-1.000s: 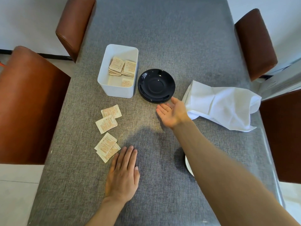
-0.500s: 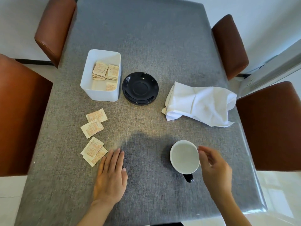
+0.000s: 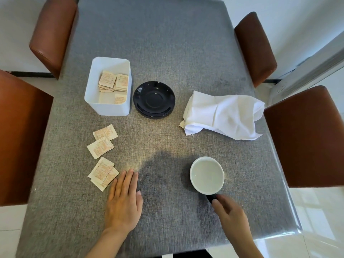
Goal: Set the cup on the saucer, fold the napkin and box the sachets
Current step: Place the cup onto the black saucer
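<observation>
A cup [image 3: 207, 175], white inside with a black handle, stands on the grey table near the front right. My right hand [image 3: 229, 215] is at the handle, fingers closing around it. The black saucer [image 3: 154, 99] sits empty at mid-table. A crumpled white napkin [image 3: 223, 116] lies to its right. A white box [image 3: 108, 86] left of the saucer holds several sachets. Several loose sachets [image 3: 103, 155] lie on the table in front of the box. My left hand [image 3: 123, 202] rests flat, palm down, just right of the nearest sachets.
Brown leather chairs stand at both sides: two on the left [image 3: 18, 136], two on the right [image 3: 307, 136]. The table's front edge [image 3: 167, 254] runs just below my wrists.
My right hand drew back from the saucer area to the cup, then shifted from the cup's right side down to its handle. The left hand stayed flat.
</observation>
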